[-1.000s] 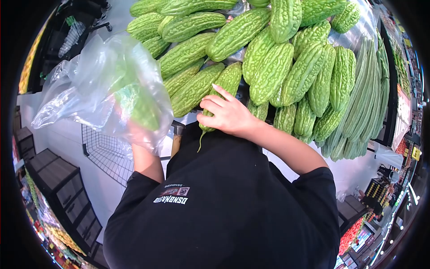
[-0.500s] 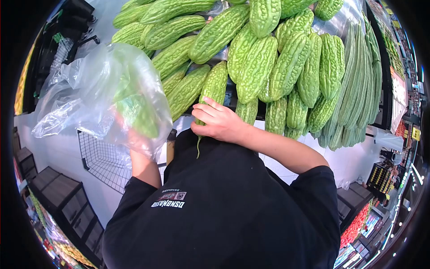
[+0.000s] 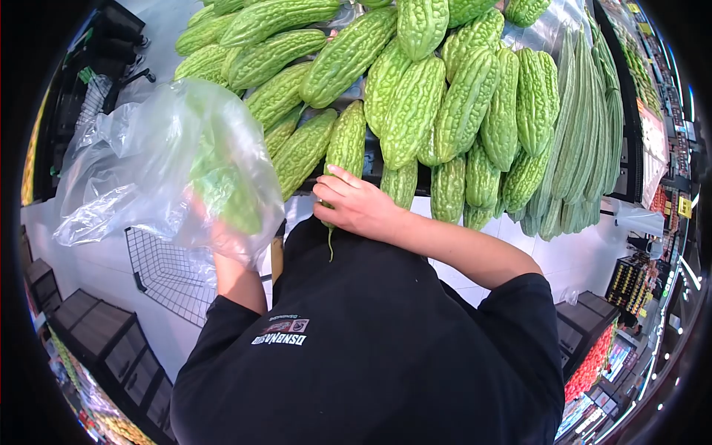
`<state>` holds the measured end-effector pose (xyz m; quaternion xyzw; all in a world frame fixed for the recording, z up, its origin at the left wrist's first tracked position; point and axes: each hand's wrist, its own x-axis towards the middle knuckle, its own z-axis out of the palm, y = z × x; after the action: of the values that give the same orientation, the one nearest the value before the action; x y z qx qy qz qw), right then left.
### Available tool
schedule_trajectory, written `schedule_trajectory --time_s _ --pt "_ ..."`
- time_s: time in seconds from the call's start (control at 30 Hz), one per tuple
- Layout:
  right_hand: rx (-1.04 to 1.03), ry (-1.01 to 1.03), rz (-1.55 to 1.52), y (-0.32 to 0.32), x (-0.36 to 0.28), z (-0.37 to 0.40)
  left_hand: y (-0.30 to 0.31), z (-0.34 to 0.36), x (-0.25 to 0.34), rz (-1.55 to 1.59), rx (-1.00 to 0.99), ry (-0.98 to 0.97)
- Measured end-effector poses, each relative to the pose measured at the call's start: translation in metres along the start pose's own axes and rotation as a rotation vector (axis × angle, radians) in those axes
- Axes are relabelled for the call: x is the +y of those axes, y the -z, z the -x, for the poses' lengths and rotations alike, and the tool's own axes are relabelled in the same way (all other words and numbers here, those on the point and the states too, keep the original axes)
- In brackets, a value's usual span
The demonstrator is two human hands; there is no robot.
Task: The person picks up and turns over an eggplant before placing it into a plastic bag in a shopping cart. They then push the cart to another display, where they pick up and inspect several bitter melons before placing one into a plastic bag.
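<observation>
My left hand (image 3: 226, 230) shows hazily through a clear plastic bag (image 3: 133, 170), closed around a pale green bitter melon (image 3: 226, 189) that the film also covers. Its fingers are blurred by the plastic. My right hand (image 3: 356, 202) wraps round the near end of another bitter melon (image 3: 346, 144), whose thin curly stem hangs below the fingers against my dark shirt. That melon points away from me, its far end beside the heap of bitter melons (image 3: 415, 111) on the display.
Long ridged green gourds (image 3: 567, 133) lie bundled at the right of the display. A wire shopping cart (image 3: 174, 271) stands at my left, below the bag. Dark crates (image 3: 104, 334) are at the lower left, and red produce (image 3: 591, 361) shows at the lower right.
The view has shifted slightly, so the heap sits a little farther left. Both hands keep their holds, and the bag's loose end has sagged a little.
</observation>
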<state>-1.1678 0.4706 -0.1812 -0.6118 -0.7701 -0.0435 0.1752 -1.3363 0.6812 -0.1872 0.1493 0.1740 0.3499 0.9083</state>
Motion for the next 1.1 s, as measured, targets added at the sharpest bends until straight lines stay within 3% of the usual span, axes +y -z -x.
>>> schedule_trajectory --time_s 0.5,0.63,0.73,0.8,0.87,0.93,1.0,1.07,1.1 --pt "0.048 -0.048 -0.103 0.013 0.006 0.028 -0.028 0.036 -0.047 -0.014 0.012 0.036" --pt "-0.012 -0.075 -0.162 0.031 0.015 0.04 -0.044 0.05 -0.058 -0.02 0.004 0.046" --pt "0.055 -0.09 -0.265 0.062 0.014 0.05 -0.061 0.057 -0.066 -0.023 -0.018 0.058" --pt "0.15 -0.088 -0.387 0.091 0.012 0.057 -0.075 0.061 -0.072 -0.027 -0.035 0.079" --pt "0.183 -0.24 -0.631 0.115 0.011 0.07 -0.092 0.064 -0.084 -0.048 -0.057 0.115" --pt "0.473 -0.365 -0.784 0.127 0.013 0.081 -0.116 0.069 -0.103 -0.129 -0.074 0.173" --pt "0.641 -0.5 -1.165 0.132 0.0 0.096 -0.142 0.076 -0.131 -0.357 -0.089 0.232" --pt "0.766 -0.427 -1.415 0.117 0.004 0.102 -0.171 0.074 -0.157 -0.686 -0.12 0.267" --pt "0.688 -0.436 -1.358 0.108 0.015 0.109 -0.185 0.068 -0.165 -0.849 -0.124 0.269"
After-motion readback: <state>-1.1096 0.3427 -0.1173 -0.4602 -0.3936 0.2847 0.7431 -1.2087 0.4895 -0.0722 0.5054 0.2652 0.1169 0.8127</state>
